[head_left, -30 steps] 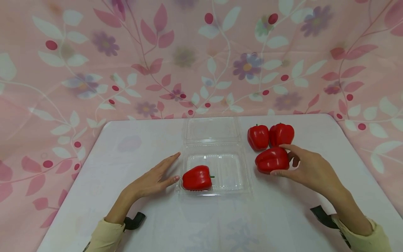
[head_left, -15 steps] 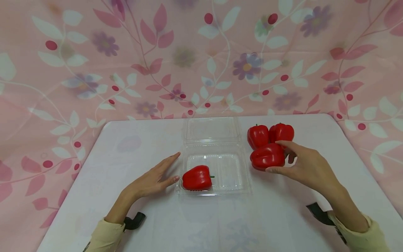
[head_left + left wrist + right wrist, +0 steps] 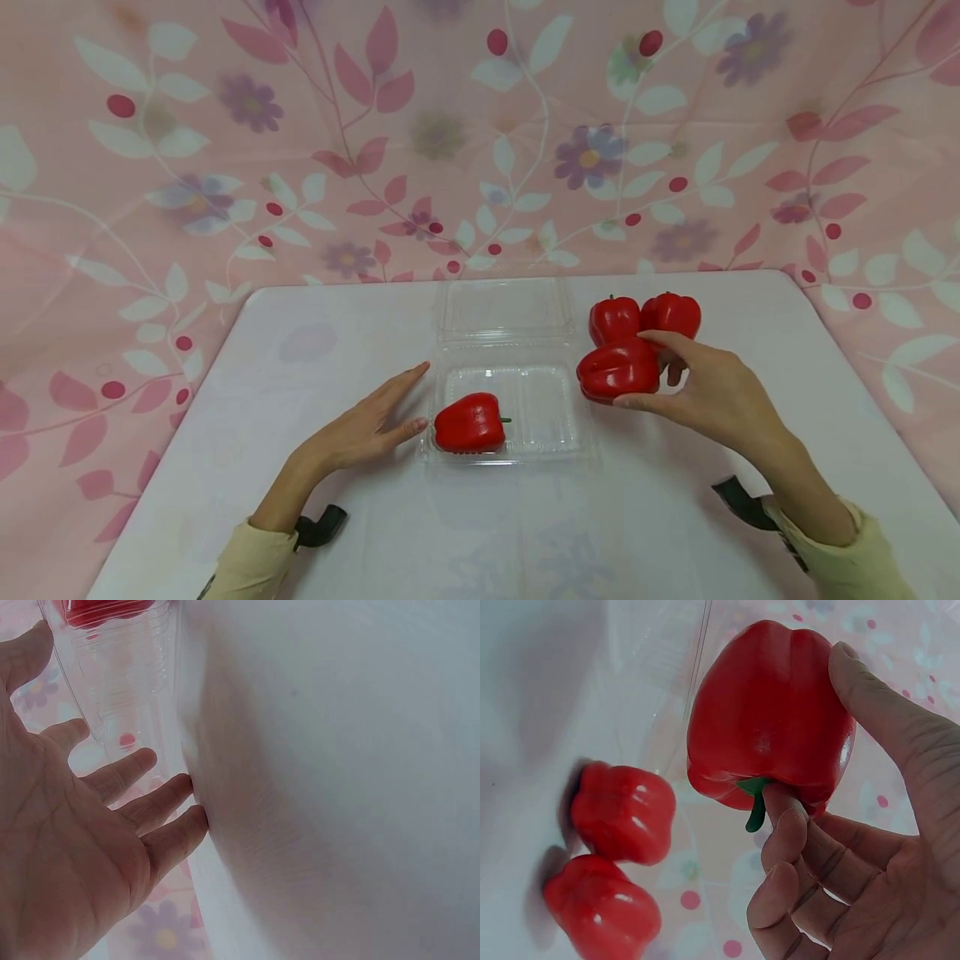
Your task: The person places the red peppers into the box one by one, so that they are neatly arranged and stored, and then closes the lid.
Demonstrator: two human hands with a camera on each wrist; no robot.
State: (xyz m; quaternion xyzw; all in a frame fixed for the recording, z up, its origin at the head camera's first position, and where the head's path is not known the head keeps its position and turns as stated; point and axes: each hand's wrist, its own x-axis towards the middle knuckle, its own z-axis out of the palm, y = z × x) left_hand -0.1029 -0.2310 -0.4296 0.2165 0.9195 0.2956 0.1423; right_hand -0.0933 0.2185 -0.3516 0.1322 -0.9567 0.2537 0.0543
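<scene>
Bell peppers: four, all red, glossy, blocky and lobed. One, the held pepper [image 3: 618, 369], is in the right hand [image 3: 708, 392], its left end overlapping the right rim of the container in the head view; whether it clears the rim, cannot tell. Thumb and fingers pinch it from near and far sides; right wrist view shows its curved green stem turned toward the palm, beside a fingertip.

One, the boxed pepper [image 3: 470, 423], lies on its side in the near left corner of the tray, skin finely speckled with highlights, stem pointing right. Two more, the far peppers [image 3: 613, 319], stand side by side on the right of the table, stems up, beyond the held one.

Container: one clear plastic container [image 3: 540, 417], thin, rectangular, ribbed in the base; its hinged lid [image 3: 506, 308] lies open on the far side.

Left hand [image 3: 363, 429]: fingers spread, holding nothing, thumb tip just beside the container's left edge; contact, cannot tell.

Two pale yellow sleeves [image 3: 251, 558], two black straps [image 3: 322, 527] at the wrists. White table [image 3: 337, 350], smooth; behind it one pink cloth [image 3: 442, 133], printed with leaves, berries and purple flowers
</scene>
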